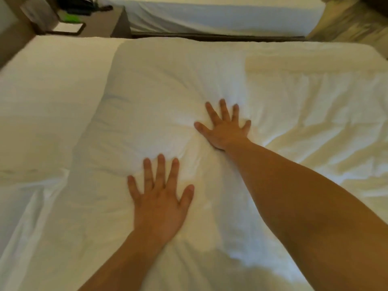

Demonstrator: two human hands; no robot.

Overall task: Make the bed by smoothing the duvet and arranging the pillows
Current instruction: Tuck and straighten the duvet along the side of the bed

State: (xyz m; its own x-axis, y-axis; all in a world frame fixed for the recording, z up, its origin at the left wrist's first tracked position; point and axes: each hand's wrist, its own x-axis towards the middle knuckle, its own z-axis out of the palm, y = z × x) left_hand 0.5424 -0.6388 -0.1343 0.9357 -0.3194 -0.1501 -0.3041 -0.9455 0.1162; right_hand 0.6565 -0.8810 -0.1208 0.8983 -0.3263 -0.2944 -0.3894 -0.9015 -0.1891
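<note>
A white duvet (283,106) covers most of the bed, puffy and creased. My left hand (160,198) lies flat on it, palm down with fingers spread, near the front middle. My right hand (225,127) presses flat into the duvet farther away, fingers apart, with wrinkles radiating around it. Neither hand holds any cloth. To the left of the duvet's edge the bare white sheet (42,114) shows. No pillow is in view.
A second bed with white bedding (220,15) stands beyond a dark gap. A bedside table (100,24) with dark items and something green sits at the top left. Brown carpet (346,22) shows at the top right.
</note>
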